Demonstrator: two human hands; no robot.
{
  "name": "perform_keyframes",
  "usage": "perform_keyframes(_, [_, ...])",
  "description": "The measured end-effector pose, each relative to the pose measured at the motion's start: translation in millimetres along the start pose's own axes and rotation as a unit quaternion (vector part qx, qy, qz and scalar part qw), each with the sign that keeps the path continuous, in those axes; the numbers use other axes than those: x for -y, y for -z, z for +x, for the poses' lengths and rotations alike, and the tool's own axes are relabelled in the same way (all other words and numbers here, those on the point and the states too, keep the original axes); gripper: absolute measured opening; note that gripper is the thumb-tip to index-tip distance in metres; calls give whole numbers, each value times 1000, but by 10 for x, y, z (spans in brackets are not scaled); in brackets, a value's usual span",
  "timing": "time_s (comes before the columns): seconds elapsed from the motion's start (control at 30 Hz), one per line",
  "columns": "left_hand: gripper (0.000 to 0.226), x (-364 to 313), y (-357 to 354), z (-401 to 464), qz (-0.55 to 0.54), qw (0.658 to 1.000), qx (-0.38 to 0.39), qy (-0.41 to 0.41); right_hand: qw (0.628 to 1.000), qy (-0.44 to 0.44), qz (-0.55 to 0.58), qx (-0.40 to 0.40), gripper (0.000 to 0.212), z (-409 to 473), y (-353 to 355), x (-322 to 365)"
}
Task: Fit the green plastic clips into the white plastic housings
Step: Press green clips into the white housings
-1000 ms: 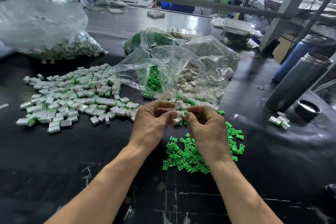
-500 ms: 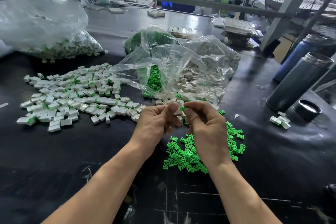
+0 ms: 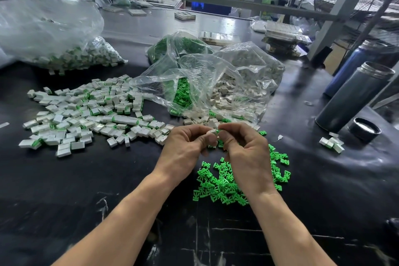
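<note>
Above the black bench [image 3: 64, 190], the left hand [image 3: 185, 149] pinches a white housing [image 3: 212, 132] in curled fingers; the right hand [image 3: 248, 153] pinches a green clip [image 3: 217, 131] against its end. Loose green clips [image 3: 218, 185] lie beneath the right hand; assembled housings [image 3: 86, 114] spread left, beside clear bags [image 3: 207, 80].

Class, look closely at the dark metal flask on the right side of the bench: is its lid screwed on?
No: the flask stands open at the top, and its black lid lies on the bench beside its base.
</note>
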State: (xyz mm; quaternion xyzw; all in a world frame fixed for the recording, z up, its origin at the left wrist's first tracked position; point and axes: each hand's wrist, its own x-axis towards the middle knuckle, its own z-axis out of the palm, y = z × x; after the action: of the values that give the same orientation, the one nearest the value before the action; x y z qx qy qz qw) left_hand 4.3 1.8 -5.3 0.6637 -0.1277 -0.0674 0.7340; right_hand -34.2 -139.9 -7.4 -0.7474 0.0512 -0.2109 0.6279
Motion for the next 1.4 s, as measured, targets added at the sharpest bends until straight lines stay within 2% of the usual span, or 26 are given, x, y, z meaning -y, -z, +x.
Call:
perform_keyframes(0.37, [5, -9, 15, 22, 22, 999, -35, 2, 999, -23, 23, 28, 9, -6, 16, -9])
perform_keyframes(0.77, [4, -62, 22, -18, 41, 999, -34, 0, 993, 34, -114, 27, 14, -4, 54, -5])
perform_keyframes(1.0, [23, -98, 39, -14, 78, 997, -17, -15, 986, 52, -156, 21, 14, -30, 50, 50])
perform_keyframes(1.23, [32, -98, 80, -19, 89, 996, -4, -16, 972, 102, -210, 30, 10, -66, 28, 142])
perform_keyframes(1.4, [33, -93, 89, -23, 120, 992, 15, -20, 970, 91, -220, 46, 13, -68, 52, 125])
